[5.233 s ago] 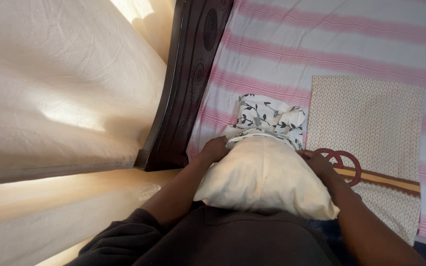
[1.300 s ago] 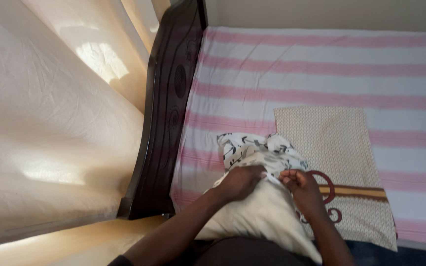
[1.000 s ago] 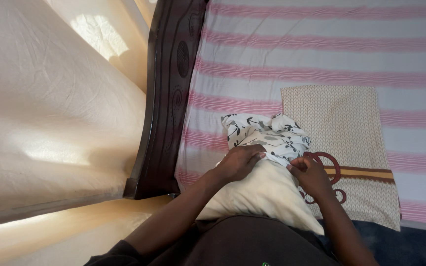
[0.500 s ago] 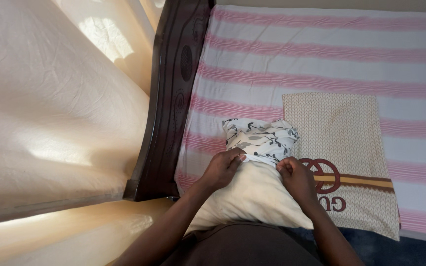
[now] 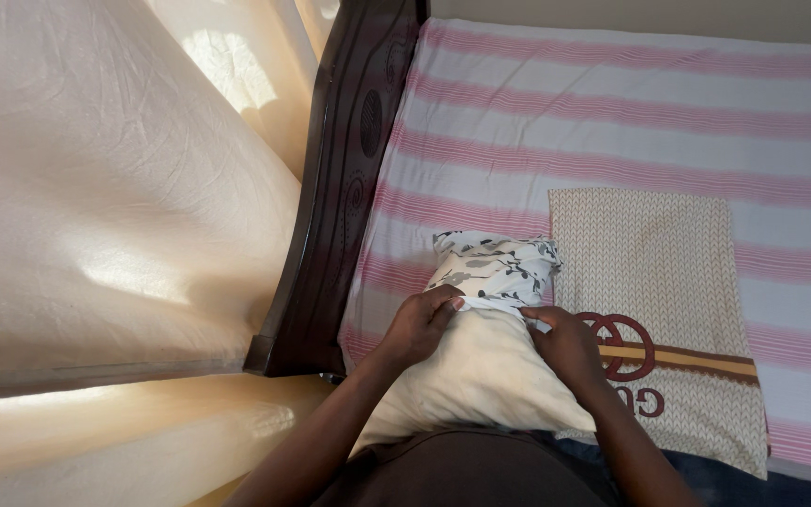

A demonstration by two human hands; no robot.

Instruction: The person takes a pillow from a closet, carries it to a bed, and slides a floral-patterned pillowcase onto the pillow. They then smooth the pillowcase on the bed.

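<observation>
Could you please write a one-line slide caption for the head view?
Both hands, left and right, grip a leaf-printed white pillowcase over a cream pillow.

Dark headboard (image 5: 349,178), striped bed (image 5: 631,113) (sunlit curtain (image 5: 114,188))

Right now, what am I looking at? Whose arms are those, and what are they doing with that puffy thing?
The picture comes from a camera worn on a person's head, looking down, so the two arms belong to that person. No machine is here, only bare hands. The left hand and the right hand each pinch the edge of a white pillowcase with dark leaves, bunched over the far end of a cream pillow. The pillow leans against the person's body and rests on a bed with a pink and white striped sheet. Beside it, to the right, a beige patterned pillowcase lies flat. The dark wooden headboard stands on the left, with a pale curtain beyond it.
</observation>
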